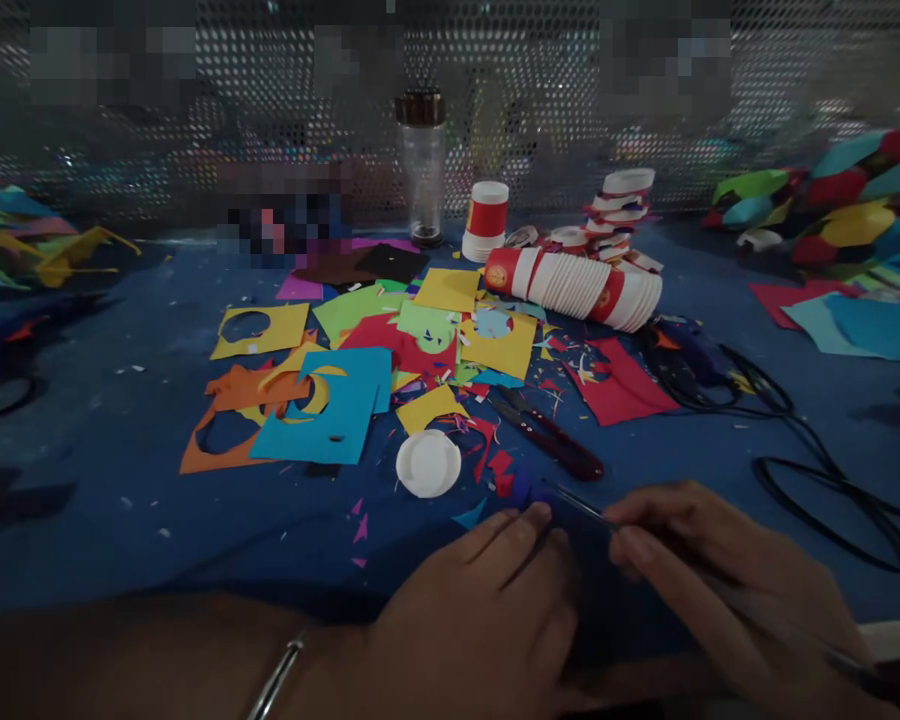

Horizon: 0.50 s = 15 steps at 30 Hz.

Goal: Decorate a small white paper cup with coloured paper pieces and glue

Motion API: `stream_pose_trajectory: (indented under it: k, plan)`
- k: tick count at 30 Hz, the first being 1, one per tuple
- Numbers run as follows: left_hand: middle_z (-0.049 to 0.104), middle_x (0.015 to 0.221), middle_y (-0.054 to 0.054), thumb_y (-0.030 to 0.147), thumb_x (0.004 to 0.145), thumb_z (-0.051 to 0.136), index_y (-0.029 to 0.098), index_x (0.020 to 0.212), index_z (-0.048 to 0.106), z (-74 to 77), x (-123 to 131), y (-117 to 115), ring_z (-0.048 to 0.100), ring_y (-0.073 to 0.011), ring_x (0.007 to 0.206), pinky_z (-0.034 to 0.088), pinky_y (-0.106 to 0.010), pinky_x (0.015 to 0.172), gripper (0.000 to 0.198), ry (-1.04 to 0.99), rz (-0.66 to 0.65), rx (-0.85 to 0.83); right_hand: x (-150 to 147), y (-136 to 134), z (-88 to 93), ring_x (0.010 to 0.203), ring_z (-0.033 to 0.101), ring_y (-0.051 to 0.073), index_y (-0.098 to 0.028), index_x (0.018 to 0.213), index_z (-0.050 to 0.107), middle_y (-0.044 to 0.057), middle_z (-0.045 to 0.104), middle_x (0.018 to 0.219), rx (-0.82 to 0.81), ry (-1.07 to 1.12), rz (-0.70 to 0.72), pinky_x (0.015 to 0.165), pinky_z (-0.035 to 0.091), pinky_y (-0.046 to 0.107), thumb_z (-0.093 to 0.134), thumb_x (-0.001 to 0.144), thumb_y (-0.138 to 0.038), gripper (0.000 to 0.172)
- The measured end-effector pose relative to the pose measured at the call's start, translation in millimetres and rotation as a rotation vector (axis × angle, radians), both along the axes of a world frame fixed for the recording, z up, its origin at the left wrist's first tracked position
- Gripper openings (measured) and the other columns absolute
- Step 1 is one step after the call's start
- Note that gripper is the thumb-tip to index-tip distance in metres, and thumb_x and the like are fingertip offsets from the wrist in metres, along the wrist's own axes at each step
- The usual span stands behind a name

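My left hand (pixel 487 600) rests low at the table's near edge, fingers curled and pressed down on a small dark blue paper piece (pixel 525 495) on the blue table (pixel 120 500). My right hand (pixel 720 580) pinches a thin metal tool (pixel 577 503), like tweezers or a pencil, whose tip points left toward that paper. A bangle sits on my left wrist. Just beyond the hands lie a white round lid (pixel 428 463) and dark red scissors (pixel 551 436).
A heap of cut coloured paper sheets (pixel 345 380) covers the table's middle. A stack of red-and-white paper cups (pixel 577 285) lies on its side behind, near a clear bottle (pixel 422 165). A black cable (pixel 817 470) loops at right. More coloured paper (pixel 847 200) piles at both sides.
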<state>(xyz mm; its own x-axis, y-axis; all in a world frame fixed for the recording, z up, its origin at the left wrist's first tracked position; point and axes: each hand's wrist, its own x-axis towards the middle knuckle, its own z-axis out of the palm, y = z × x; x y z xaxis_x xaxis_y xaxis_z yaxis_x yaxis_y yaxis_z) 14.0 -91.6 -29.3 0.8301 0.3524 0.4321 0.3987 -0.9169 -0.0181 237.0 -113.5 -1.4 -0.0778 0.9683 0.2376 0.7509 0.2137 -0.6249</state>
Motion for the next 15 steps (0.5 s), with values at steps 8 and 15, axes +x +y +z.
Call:
stream_pose_trajectory:
  k: [8, 15]
  plan:
    - [0.074, 0.119, -0.002, 0.035, 0.102, 0.052, 0.019, 0.106, 0.074, -4.7, 4, -1, 0.064, -0.0238, 0.121, 0.039, -0.033, 0.107, 0.028, -0.035, -0.007, 0.033, -14, 0, -0.1, 0.05, 0.061, 0.013, -0.029, 0.077, 0.061, -0.005, 0.064, 0.063, 0.053, -0.051, -0.078, 0.053, 0.051, 0.022, 0.049, 0.09, -0.029, 0.017]
    - [0.078, 0.111, 0.0, 0.026, 0.104, 0.047, 0.02, 0.095, 0.072, -2.4, 6, 2, 0.069, -0.0212, 0.114, 0.041, -0.031, 0.104, 0.027, -0.099, -0.013, 0.027, -16, -1, 1.7, 0.048, 0.059, 0.014, -0.029, 0.074, 0.062, -0.004, 0.063, 0.061, -0.019, -0.09, -0.083, 0.053, 0.051, 0.024, 0.047, 0.09, -0.03, 0.022]
